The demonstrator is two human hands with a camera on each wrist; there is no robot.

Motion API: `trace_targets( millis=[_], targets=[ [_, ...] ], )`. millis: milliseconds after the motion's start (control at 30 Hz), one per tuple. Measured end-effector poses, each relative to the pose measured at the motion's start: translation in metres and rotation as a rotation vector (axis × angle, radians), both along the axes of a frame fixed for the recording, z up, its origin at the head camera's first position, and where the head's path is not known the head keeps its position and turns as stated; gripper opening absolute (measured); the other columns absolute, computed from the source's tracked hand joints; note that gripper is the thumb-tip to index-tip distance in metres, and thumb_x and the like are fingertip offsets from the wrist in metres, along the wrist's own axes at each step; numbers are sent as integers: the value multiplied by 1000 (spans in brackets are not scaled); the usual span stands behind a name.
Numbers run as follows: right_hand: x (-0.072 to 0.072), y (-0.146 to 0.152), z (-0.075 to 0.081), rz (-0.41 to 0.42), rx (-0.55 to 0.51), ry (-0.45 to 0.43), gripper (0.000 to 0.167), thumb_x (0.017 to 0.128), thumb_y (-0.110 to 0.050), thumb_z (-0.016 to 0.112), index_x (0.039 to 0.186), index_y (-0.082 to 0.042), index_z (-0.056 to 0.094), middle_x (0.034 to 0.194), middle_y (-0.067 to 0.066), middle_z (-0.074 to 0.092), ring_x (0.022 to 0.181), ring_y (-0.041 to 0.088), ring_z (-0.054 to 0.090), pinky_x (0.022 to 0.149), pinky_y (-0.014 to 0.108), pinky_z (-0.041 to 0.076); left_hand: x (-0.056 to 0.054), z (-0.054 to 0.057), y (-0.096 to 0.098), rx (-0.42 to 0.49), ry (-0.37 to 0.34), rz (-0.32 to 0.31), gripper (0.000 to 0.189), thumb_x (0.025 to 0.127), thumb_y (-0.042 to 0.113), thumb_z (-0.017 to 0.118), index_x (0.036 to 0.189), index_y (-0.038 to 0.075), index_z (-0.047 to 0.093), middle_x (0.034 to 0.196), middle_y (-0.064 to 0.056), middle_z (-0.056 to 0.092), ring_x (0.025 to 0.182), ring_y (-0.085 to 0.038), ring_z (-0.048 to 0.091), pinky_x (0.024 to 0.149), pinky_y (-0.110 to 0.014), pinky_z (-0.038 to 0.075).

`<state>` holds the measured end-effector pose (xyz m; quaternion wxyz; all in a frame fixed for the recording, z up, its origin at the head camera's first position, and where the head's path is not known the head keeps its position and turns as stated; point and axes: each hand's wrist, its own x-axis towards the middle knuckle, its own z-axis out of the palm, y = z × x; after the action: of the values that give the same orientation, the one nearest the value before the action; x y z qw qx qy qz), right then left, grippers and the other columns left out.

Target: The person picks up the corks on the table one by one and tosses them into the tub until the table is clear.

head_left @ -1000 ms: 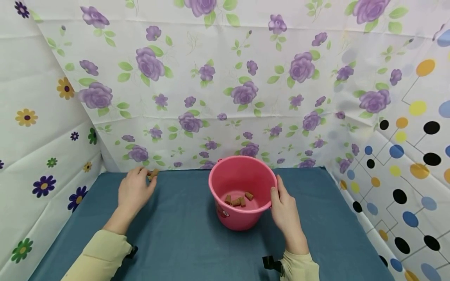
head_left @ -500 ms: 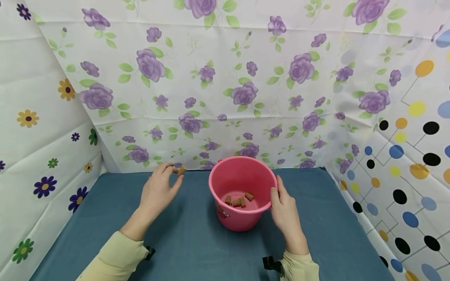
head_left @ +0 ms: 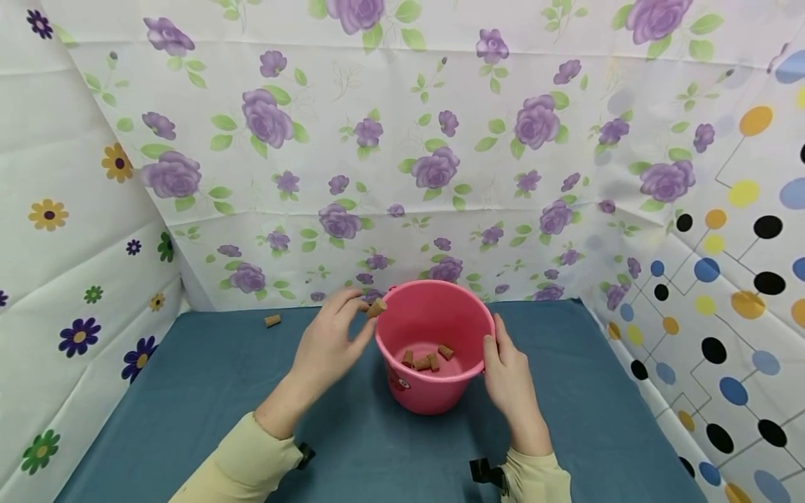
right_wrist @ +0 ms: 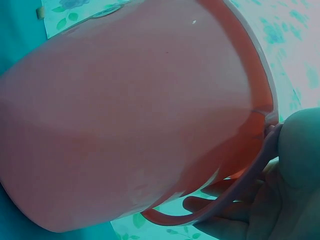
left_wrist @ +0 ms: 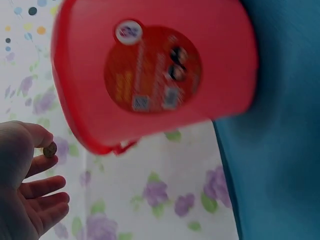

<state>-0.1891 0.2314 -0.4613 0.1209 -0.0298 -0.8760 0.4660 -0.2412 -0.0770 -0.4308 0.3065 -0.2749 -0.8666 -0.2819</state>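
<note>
My left hand [head_left: 327, 342] pinches a small brown cork [head_left: 376, 308] between thumb and fingertips, right at the left rim of a pink bucket [head_left: 428, 397]. In the left wrist view the round end of this cork [left_wrist: 49, 149] shows between thumb and index finger, while the other fingers are spread. My right hand [head_left: 511, 377] grips the bucket's right rim, thumb on top. The right wrist view shows the bucket's curved handle [right_wrist: 235, 185] passing between thumb and fingers. Several corks [head_left: 421, 363] lie on the bucket's floor.
Another cork [head_left: 272, 321] lies on the blue cloth [head_left: 327, 447] at the back left, near the flowered backdrop [head_left: 402, 230]. Patterned sheets stand along the left and right sides. The bucket stands upright on the cloth near the back.
My left hand has carried the cork rightward from the back left to the bucket's rim, uncovering another cork on the cloth. My right hand and the bucket have stayed put.
</note>
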Motion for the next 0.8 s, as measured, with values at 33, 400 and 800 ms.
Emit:
trace_targets(
  millis=[33, 400, 800],
  targets=[
    [0, 0, 0, 0, -1, 0, 62, 117, -32, 43, 171, -8, 24, 164, 21, 45, 138, 39, 58, 105, 59, 53, 1, 1, 4, 4, 5, -8, 25, 94, 17, 86, 110, 2, 74, 134, -15, 66, 124, -32, 64, 81, -45, 64],
    [-1, 0, -1, 0, -13, -23, 63, 117, -33, 43, 172, -10, 23, 164, 20, 47, 132, 38, 63, 102, 57, 56, 6, 15, 47, 6, -6, -85, 28, 94, 19, 85, 114, 3, 74, 134, -17, 68, 127, -30, 64, 92, -45, 63],
    [-2, 1, -2, 2, -20, -29, 64, 117, -33, 44, 172, -10, 22, 167, 18, 42, 137, 39, 60, 103, 56, 54, 10, 18, 76, 6, -58, -127, 29, 93, 21, 86, 116, 6, 75, 134, -13, 68, 125, -28, 64, 90, -42, 63]
  ],
)
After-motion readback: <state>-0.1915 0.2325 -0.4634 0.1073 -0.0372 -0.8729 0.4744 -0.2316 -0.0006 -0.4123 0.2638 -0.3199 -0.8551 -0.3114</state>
